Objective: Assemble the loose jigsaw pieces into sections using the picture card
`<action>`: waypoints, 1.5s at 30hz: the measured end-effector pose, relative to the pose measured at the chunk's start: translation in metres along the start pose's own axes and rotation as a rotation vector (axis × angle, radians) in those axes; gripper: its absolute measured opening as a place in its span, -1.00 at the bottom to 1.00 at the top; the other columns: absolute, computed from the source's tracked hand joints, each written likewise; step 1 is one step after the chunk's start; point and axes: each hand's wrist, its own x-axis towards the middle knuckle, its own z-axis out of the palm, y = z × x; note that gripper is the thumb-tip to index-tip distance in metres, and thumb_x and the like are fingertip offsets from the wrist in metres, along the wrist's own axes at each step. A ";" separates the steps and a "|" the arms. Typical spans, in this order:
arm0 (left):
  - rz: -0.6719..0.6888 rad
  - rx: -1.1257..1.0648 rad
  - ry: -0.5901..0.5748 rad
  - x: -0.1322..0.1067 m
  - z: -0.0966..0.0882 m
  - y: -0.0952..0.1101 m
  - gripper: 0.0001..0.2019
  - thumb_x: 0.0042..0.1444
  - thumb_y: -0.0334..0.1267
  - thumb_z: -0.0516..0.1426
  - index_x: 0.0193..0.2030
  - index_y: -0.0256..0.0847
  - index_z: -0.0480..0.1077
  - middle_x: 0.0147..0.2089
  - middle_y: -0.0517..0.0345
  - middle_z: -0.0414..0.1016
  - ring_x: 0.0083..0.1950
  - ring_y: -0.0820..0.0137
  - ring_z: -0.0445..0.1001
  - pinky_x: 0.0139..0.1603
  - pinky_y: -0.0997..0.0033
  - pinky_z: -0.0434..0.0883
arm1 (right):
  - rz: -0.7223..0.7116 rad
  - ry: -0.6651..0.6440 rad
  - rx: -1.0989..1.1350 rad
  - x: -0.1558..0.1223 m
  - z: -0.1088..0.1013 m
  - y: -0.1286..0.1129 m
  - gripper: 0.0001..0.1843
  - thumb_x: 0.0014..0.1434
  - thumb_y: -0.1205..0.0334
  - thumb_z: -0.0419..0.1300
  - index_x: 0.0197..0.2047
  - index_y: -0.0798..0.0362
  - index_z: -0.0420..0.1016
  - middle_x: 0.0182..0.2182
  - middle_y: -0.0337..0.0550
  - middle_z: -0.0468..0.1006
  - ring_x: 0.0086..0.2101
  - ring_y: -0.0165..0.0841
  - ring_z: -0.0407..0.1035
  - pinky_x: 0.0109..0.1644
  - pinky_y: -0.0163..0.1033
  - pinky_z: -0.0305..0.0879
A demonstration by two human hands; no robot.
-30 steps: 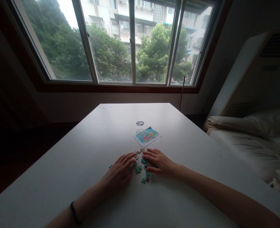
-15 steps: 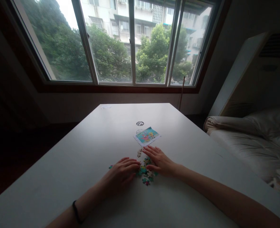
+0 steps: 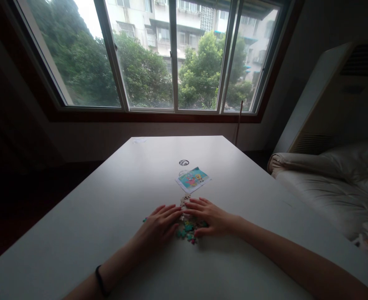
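A small heap of loose jigsaw pieces (image 3: 187, 230), mostly teal and pale, lies on the white table (image 3: 124, 187). My left hand (image 3: 159, 227) rests flat on the table at the heap's left side, fingers stretched out and touching the pieces. My right hand (image 3: 210, 216) lies flat over the heap's right side, fingers extended toward the left hand, their tips almost meeting. A stray piece (image 3: 145, 219) peeks out left of my left hand. Beyond the hands lies a colourful picture card (image 3: 192, 179).
A small round dark mark (image 3: 184, 162) and a clear disc sit on the table behind the card. A bed with pale bedding (image 3: 334, 183) stands to the right. A wide window (image 3: 171, 54) spans the far wall, and a thin stick (image 3: 238, 121) leans there.
Both hands have swept inward across the pieces, gathering them into a tighter heap; the right hand slid slightly nearer and the fingertips came together.
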 end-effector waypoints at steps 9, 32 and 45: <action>0.152 0.030 -0.051 -0.001 -0.008 0.026 -0.52 0.19 -0.34 0.00 0.26 -0.15 0.06 0.28 0.04 0.21 0.28 0.23 0.18 0.25 0.06 0.17 | 0.416 0.490 0.087 0.001 0.005 0.017 -0.64 0.31 0.13 -0.08 0.09 0.09 0.27 -0.03 -0.01 0.44 -0.05 -0.31 0.34 0.02 -0.24 0.24; 0.225 -0.203 -0.076 0.074 0.043 0.120 -0.65 0.22 -0.26 -0.03 0.13 -0.19 0.24 0.15 0.07 0.38 0.22 0.25 0.24 0.30 0.13 0.05 | 0.577 0.866 0.964 0.001 0.007 0.037 -0.78 0.01 0.10 0.08 -0.39 0.08 0.38 -0.72 -0.42 0.25 -0.72 -0.51 0.12 -0.65 -0.40 0.05; -0.141 0.038 0.055 0.099 0.046 0.054 -0.67 0.19 -0.30 0.00 0.09 -0.16 0.32 0.17 -0.03 0.34 0.23 0.11 0.22 0.23 -0.04 0.13 | 0.588 0.954 1.014 0.003 0.008 0.049 -0.78 -0.05 0.10 0.14 -0.44 0.10 0.39 -0.74 -0.41 0.27 -0.72 -0.52 0.11 -0.66 -0.42 0.02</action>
